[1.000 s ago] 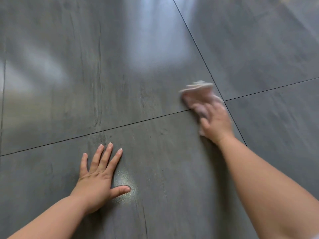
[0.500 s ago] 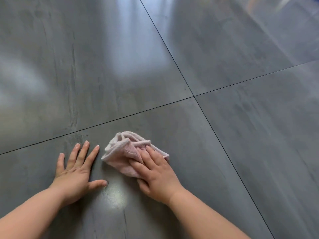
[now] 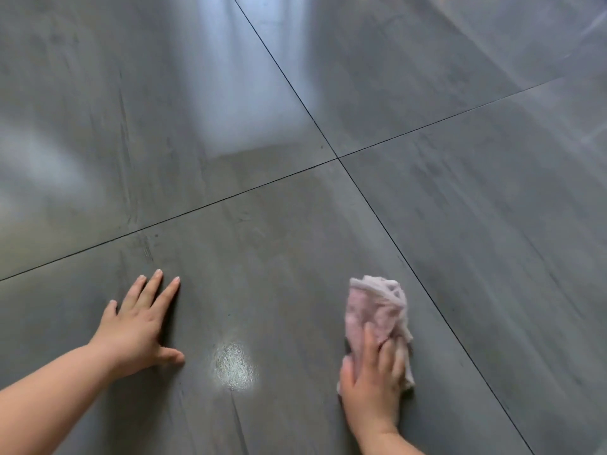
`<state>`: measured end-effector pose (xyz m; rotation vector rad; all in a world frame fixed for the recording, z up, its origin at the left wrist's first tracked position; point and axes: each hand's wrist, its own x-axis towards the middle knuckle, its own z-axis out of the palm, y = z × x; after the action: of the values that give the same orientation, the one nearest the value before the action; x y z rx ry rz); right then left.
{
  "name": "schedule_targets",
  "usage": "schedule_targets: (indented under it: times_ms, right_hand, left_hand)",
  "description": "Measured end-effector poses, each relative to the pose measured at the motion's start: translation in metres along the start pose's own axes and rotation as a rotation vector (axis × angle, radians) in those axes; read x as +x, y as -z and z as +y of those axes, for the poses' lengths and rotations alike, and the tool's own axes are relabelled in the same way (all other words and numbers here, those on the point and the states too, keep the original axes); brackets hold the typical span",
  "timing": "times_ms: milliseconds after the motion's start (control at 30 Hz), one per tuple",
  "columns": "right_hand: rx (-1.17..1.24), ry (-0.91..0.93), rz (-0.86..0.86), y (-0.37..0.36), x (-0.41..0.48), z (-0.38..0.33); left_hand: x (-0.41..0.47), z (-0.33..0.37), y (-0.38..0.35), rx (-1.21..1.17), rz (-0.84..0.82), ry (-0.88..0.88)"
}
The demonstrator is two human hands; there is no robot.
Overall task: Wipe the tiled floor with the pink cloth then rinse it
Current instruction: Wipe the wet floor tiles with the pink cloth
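Observation:
The pink cloth point(image 3: 377, 307) lies crumpled on the dark grey tiled floor point(image 3: 460, 241), near the lower right. My right hand point(image 3: 372, 385) presses down on the cloth's near end, fingers spread over it. Flat on the same tile to the left rests my left hand point(image 3: 138, 326), palm down, fingers apart, holding nothing. A small shiny wet-looking patch point(image 3: 235, 367) glints on the tile between the two hands.
Thin dark grout lines cross at a joint point(image 3: 337, 158) beyond the hands. One grout line point(image 3: 427, 292) runs just right of the cloth. Bright window reflections streak the far tiles point(image 3: 246, 77).
My right hand has swept the cloth from beside my left hand over to the right, close to the grout line. The left hand stays planted on the tile.

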<state>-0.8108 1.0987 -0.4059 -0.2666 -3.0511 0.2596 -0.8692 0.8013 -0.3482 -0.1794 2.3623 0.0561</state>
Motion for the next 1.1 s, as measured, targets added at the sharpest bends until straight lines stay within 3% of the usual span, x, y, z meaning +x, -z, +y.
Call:
schedule_targets:
  times_ms: [133,200,267,400,500,567,733,833,900,1000,1100]
  right_hand:
    - [0.112,0.802,-0.175,-0.006,-0.026,-0.034]
    - [0.069,1.018,-0.214,-0.009,0.004,-0.024]
    - [0.068,0.885,-0.160,-0.010,0.044,-0.008]
    - [0.084,0.271,-0.180,0.000,0.098,0.009]
    - [0.151,-0.070,-0.230,0.007,0.097,-0.015]
    - [0.120,-0.042,-0.197,0.001,0.077,-0.038]
    - [0.105,0.721,-0.234,-0.003,0.021,-0.077]
    - [-0.012,0.961,-0.240,-0.004,0.036,-0.064]
    - [-0.074,0.820,-0.231,0.002,0.058,-0.038]
    - [-0.084,0.424,-0.298,0.022,0.083,0.014]
    - [-0.054,0.098,-0.311,0.041,0.085,0.071]
  left_hand:
    - [-0.008,-0.008,-0.007,-0.096,0.010,0.081]
    - [-0.013,-0.016,-0.012,-0.144,0.011,0.142]
    - [-0.014,-0.026,-0.015,-0.149,-0.014,0.144]
    - [-0.012,-0.037,-0.012,-0.127,-0.077,0.098]
    - [-0.009,-0.040,-0.014,-0.107,-0.084,0.076]
    - [-0.010,-0.040,-0.015,-0.095,-0.085,0.078]
    - [-0.009,-0.036,-0.014,-0.080,-0.075,0.078]
    - [-0.010,-0.028,-0.014,-0.104,-0.049,0.097]
    - [-0.007,-0.025,-0.017,-0.149,0.037,0.109]
    - [-0.004,-0.020,-0.019,-0.300,0.185,0.068]
    - [0.002,-0.002,-0.016,-0.209,0.329,-0.243]
